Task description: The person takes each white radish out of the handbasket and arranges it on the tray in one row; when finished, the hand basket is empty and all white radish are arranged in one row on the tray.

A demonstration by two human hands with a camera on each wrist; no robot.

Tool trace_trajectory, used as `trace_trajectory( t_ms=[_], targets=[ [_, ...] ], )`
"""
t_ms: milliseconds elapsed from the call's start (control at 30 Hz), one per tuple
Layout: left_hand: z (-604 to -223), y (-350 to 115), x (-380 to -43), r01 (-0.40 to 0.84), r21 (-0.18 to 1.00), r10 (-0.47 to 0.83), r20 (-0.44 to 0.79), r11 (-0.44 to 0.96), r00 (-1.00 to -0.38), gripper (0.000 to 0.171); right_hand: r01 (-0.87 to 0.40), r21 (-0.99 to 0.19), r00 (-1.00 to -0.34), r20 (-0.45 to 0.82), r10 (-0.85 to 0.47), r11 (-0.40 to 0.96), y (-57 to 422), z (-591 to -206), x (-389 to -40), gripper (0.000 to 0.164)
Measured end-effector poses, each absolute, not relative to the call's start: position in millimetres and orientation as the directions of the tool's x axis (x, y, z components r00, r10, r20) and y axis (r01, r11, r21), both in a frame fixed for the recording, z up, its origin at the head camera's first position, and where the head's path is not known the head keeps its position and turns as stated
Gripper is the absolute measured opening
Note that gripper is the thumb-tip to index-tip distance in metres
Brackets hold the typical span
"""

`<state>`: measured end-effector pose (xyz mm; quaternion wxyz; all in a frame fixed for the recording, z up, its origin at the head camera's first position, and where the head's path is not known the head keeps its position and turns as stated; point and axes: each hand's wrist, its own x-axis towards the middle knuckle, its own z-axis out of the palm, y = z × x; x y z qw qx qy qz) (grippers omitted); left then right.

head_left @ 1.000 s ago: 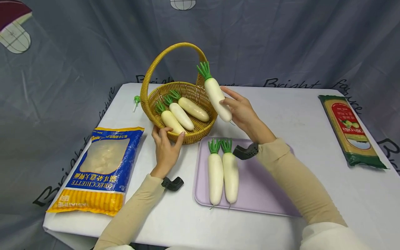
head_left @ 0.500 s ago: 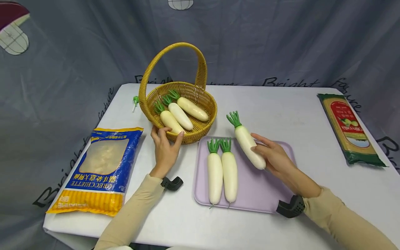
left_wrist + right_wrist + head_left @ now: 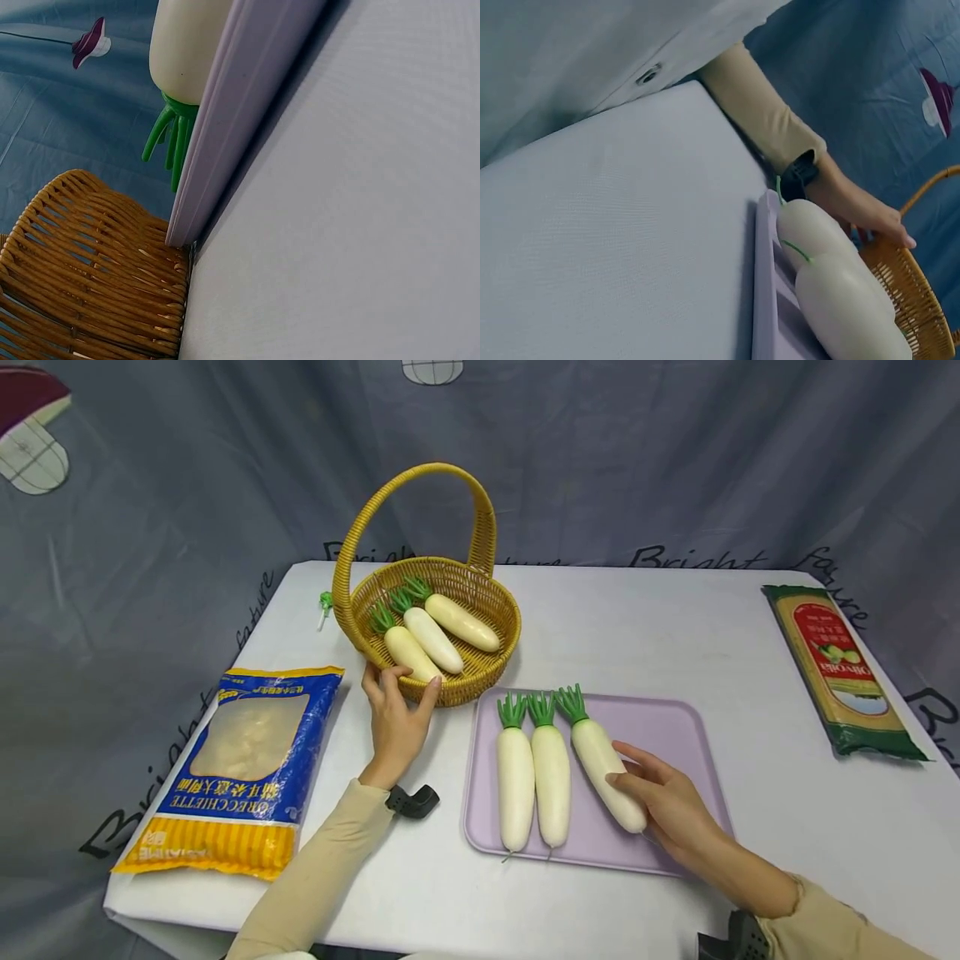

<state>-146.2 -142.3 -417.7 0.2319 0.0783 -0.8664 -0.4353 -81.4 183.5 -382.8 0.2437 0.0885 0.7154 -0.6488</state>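
Observation:
My right hand (image 3: 678, 810) grips a white radish (image 3: 603, 772) with green stalks near its root end, over the lilac tray (image 3: 667, 718). That radish lies slanted, its stalks beside those of two other white radishes (image 3: 517, 789) lying side by side at the tray's left. My left hand (image 3: 399, 722) holds the near rim of a wicker basket (image 3: 465, 689) by thumb and fingers. Inside the basket lie three more radishes (image 3: 461, 622). The right wrist view shows the left hand (image 3: 870, 214) at the basket rim; neither wrist view shows the held radish clearly.
A blue and yellow pasta bag (image 3: 247, 760) lies left of the basket. At the far right is a green and tan pasta packet (image 3: 840, 668). A small green-topped stick (image 3: 325, 606) lies behind the blue bag. Grey curtain (image 3: 600, 460) hangs around the white table (image 3: 637, 618).
My right hand has carried the radish from beside the basket, right and down towards me, to the tray beside the other two. The left hand has stayed on the basket rim.

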Motion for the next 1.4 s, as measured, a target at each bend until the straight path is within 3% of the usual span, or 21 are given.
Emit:
trace_trajectory(
  t_ms=[367, 867, 1167, 1400],
  targets=[
    [-417.3, -142.1, -147.0, 0.082, 0.788, -0.332, 0.349, 0.61, -0.876, 0.048, 0.308, -0.942, -0.923, -0.33, -0.196, 0.136, 164.2, -391.3, -73.3, 0.058],
    [-417.0, -141.6, -147.1, 0.085, 0.789, -0.334, 0.352, 0.608, -0.874, 0.05, 0.119, -0.979, -0.968, -0.151, -0.2, 0.163, 149.5, -376.6, -72.3, 0.029],
    [-417.3, -141.7, -147.9, 0.089, 0.789, -0.33, 0.353, 0.608, -0.876, 0.05, 0.079, -0.995, -0.979, -0.066, -0.194, -0.061, 141.1, -372.9, -88.6, 0.008],
    [-419.3, -142.2, -148.5, 0.085, 0.79, -0.337, 0.352, 0.607, -0.873, 0.05, 0.055, -0.981, -0.965, -0.005, -0.263, -0.185, 127.3, -368.2, -106.2, 0.024]
  ],
)
